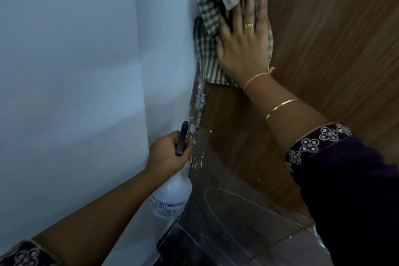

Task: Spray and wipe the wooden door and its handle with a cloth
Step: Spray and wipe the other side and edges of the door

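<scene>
Our right hand (241,39) presses the grey checked cloth (207,17) flat-fingered against the brown wooden door (323,28); below it, our left hand (168,153) grips the white plastic spray bottle (170,196).

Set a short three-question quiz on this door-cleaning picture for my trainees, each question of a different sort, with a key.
1. True or false: the right hand presses the checked cloth flat against the wooden door.
2. What does the left hand grip? A) a sponge B) the spray bottle C) a brush
3. Fill in: the gold bangle is on the ___ wrist.
Key: 1 true; 2 B; 3 right.
</scene>
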`<state>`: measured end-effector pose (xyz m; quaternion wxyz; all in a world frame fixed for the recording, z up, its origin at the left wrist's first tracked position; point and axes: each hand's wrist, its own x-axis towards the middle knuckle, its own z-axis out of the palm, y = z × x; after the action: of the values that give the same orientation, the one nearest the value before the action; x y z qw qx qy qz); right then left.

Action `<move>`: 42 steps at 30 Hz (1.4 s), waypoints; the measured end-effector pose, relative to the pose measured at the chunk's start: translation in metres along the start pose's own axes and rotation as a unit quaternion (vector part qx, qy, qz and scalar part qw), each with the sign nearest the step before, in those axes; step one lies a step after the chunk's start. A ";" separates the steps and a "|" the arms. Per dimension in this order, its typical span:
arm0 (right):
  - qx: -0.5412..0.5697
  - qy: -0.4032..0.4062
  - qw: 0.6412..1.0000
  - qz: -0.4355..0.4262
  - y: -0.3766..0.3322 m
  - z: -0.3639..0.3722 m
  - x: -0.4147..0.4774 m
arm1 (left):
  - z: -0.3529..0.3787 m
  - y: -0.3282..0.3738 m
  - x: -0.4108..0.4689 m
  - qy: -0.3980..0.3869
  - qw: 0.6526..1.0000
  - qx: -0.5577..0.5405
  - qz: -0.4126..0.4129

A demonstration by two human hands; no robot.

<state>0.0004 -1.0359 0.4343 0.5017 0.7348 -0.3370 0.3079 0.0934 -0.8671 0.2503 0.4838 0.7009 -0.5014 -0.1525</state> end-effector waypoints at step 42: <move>-0.049 -0.304 0.905 -0.294 -0.078 0.018 -0.235 | -0.005 0.003 -0.044 -0.039 0.998 -0.012 0.050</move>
<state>-0.0716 -0.9879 0.2016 0.4784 0.8328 -0.2565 -0.1085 0.0756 -0.8271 0.2430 0.4796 0.6622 -0.5527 -0.1614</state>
